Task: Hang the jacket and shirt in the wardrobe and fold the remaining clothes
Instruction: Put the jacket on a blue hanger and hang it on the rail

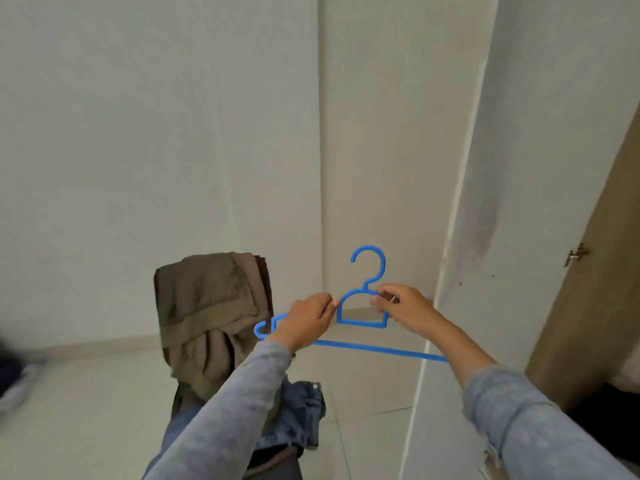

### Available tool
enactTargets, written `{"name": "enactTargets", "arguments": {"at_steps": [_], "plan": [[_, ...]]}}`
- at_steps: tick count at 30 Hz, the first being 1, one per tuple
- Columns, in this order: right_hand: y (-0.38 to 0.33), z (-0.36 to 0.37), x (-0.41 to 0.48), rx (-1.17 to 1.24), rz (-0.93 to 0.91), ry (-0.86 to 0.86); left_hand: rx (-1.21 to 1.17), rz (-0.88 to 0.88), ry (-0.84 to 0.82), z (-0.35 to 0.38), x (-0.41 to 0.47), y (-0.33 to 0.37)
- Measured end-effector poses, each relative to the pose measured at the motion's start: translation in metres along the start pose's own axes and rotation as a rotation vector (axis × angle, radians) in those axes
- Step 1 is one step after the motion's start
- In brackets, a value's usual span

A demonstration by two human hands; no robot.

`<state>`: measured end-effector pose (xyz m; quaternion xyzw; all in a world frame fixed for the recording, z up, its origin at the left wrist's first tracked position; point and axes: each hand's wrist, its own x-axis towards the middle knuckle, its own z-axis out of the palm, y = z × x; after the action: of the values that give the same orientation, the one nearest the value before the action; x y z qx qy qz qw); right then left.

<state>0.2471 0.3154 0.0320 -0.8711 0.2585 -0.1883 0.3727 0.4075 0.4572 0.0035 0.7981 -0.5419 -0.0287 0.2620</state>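
— Grey sleeves (221,410) come first, one along each forearm, both reaching forward. What do they end in?

— Two bare hands on one blue hanger (374,349). The left hand (304,323) pinches the hanger's left shoulder just beside the neck, fingertips curled onto the plastic. The right hand (405,311) pinches the right shoulder in the same way, thumb under and fingers over.

— How is the hanger held?

— Upright, with the hook rising above and between the two hands. Its long bottom bar runs under both wrists, and its left end shows past the left hand.

— And the clothes?

— Below the left forearm, between the two arms, lies a crumpled denim garment (301,410). An olive-brown garment (207,317) hangs in folds just left of the left hand. I cannot tell what carries it, nor whether it is the jacket.

— What lies under all that?

— A pale tiled floor (86,410), with something dark and blurred (10,368) far out to the left of the left hand.

— Beyond the hands?

— A plain white wall (173,133) stands behind the hook. To the right of the right hand stands a white panel (467,237) smudged with grey. Farther right is a brown door (588,306) with a small metal fitting (576,254) on its edge.
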Motion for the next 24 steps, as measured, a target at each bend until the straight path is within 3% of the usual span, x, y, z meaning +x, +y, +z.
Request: {"name": "enactTargets", "arguments": {"at_steps": [7, 13, 21, 24], "plan": [[-0.099, 0.135, 0.070, 0.124, -0.090, -0.231, -0.020, -0.157, 0.091, -0.072, -0.040, -0.139], [-0.163, 0.236, 0.136, 0.248, -0.121, -0.314, -0.101, -0.277, 0.085, -0.130, -0.047, -0.261], [-0.196, 0.311, 0.198, 0.304, -0.137, -0.296, -0.257, -0.369, 0.116, -0.155, -0.029, -0.359], [-0.195, 0.320, 0.221, 0.306, -0.116, -0.240, -0.208, -0.368, 0.153, -0.148, -0.012, -0.382]]}}
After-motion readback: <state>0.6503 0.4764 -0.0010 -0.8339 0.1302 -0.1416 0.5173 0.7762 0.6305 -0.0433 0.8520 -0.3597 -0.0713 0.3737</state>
